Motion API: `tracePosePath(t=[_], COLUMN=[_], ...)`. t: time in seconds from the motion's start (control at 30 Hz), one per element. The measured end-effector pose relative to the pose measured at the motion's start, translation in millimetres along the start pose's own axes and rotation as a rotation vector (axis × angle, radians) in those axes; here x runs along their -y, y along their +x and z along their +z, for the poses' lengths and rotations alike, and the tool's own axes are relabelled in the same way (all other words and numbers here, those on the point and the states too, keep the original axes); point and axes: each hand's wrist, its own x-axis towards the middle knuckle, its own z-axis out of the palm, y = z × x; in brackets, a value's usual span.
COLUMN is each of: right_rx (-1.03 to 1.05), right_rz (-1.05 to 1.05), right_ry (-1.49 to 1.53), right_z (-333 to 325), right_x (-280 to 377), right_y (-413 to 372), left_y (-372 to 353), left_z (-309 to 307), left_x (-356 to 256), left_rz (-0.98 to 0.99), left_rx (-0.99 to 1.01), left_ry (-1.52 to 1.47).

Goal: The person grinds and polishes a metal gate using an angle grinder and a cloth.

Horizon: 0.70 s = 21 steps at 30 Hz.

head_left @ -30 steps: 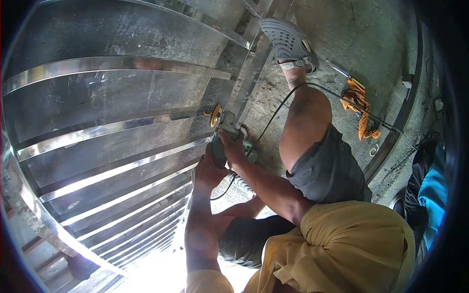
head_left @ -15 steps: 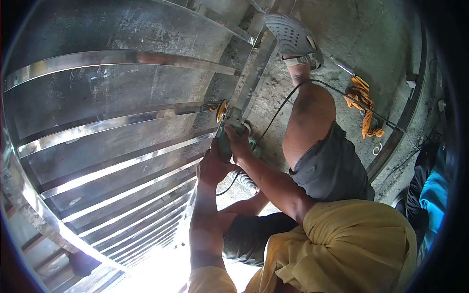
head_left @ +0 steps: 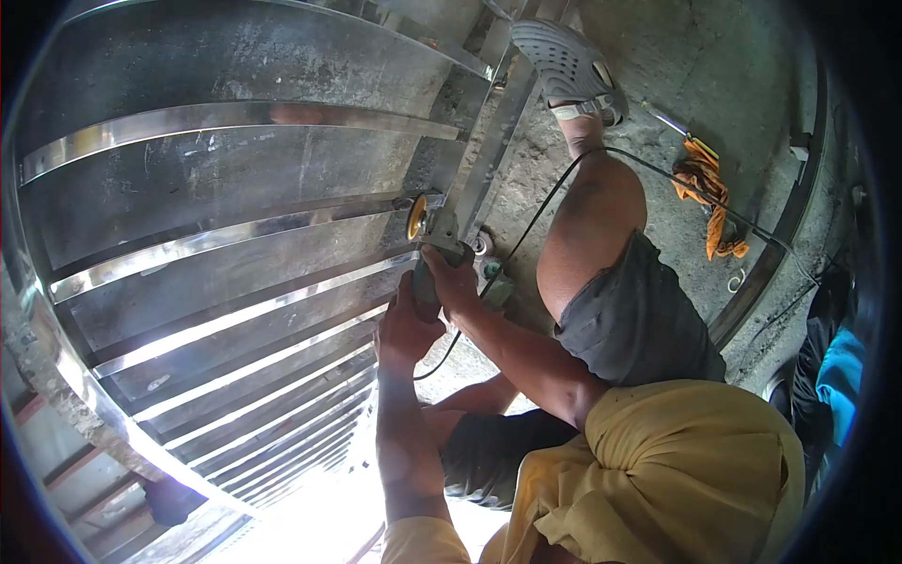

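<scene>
An angle grinder (head_left: 443, 226) with a yellow disc (head_left: 416, 217) is held in both my hands beside a metal frame. My left hand (head_left: 406, 329) wraps round the rear of its grey-green body. Further forward, my right hand (head_left: 453, 280) is closed round the body just behind the metal head. The disc stands on edge at the end of a shiny metal slat (head_left: 216, 242), close to the long side rail (head_left: 489, 141), and overlaps the slat in this view.
Several parallel slats stretch left to a curved outer rail (head_left: 80, 399). A black cord (head_left: 545, 207) loops over my right leg. On the concrete floor lie an orange rag (head_left: 716, 202), a screwdriver-like tool (head_left: 665, 119) and a greenish object (head_left: 498, 285) near my hands.
The grinder has tilted, and its disc has shifted slightly left and shows more of its face. Both hands remain on the grinder, and the whole view has shifted a little.
</scene>
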Motion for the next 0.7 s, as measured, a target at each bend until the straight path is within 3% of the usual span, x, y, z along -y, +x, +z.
tracePosePath(t=[0.7], right_rx=[-0.104], right_rz=[0.001], right_ry=[-0.125], right_z=[-10], right_x=[-3], right_y=[31], left_y=[28], left_z=[11], left_x=[0], left_rz=[0.072], left_rx=[0.135], left_ry=[-0.108])
